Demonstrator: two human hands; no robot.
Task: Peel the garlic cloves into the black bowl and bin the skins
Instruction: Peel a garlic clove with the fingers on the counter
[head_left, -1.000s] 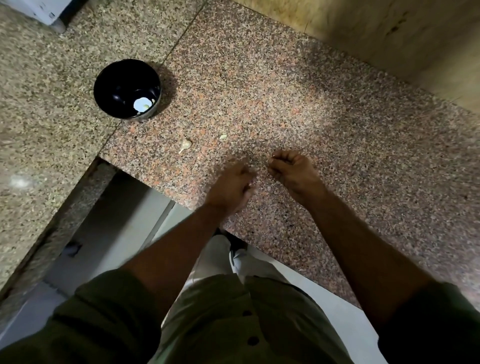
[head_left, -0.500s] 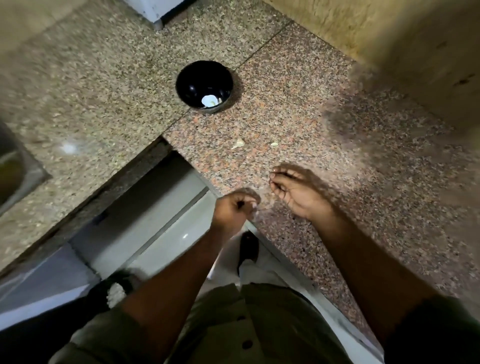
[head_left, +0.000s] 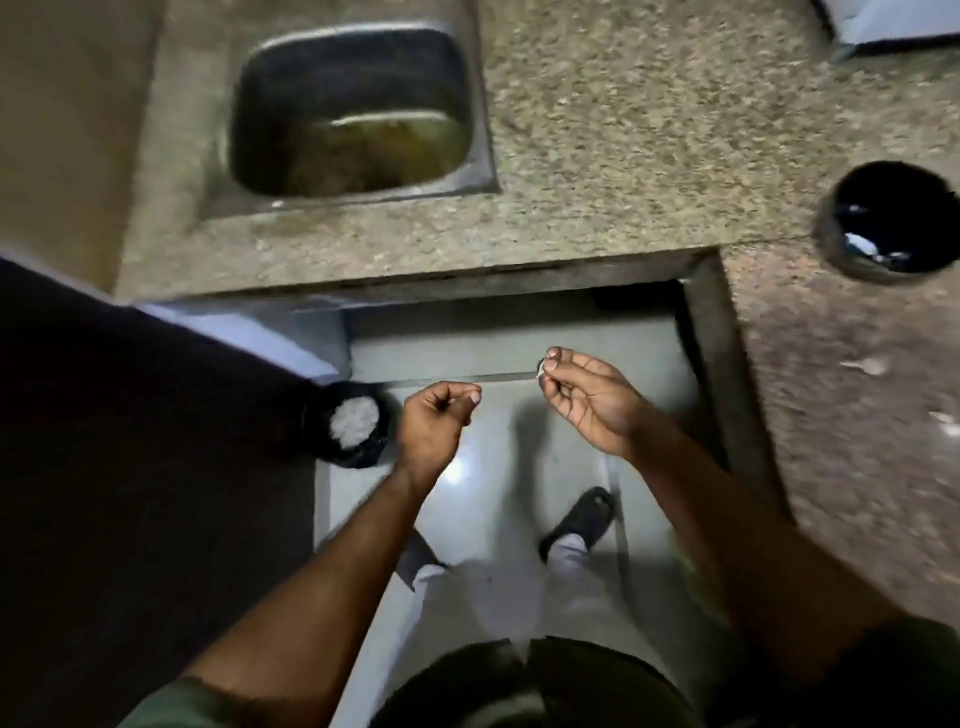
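My right hand (head_left: 587, 400) hovers over the floor, pinching a small pale scrap of garlic skin (head_left: 540, 370) between thumb and fingertips. My left hand (head_left: 434, 423) is beside it, fingers curled with thumb against forefinger; whether it holds anything is hidden. The black bowl (head_left: 891, 221) stands on the counter at the far right with something white inside. A black-lined bin (head_left: 345, 423) with white contents sits on the floor, left of my left hand. Pale bits of garlic (head_left: 867, 365) lie on the reddish counter at the right.
A steel sink (head_left: 353, 114) is set into the speckled counter (head_left: 623, 156) ahead. The counter wraps round the floor gap where I stand. A dark surface fills the left side. My foot in a black sandal (head_left: 582, 519) is on the tiled floor.
I have turned left, away from the reddish counter. Both hands left the counter and now hang over the floor near the bin; the bowl has slid to the right edge of view.
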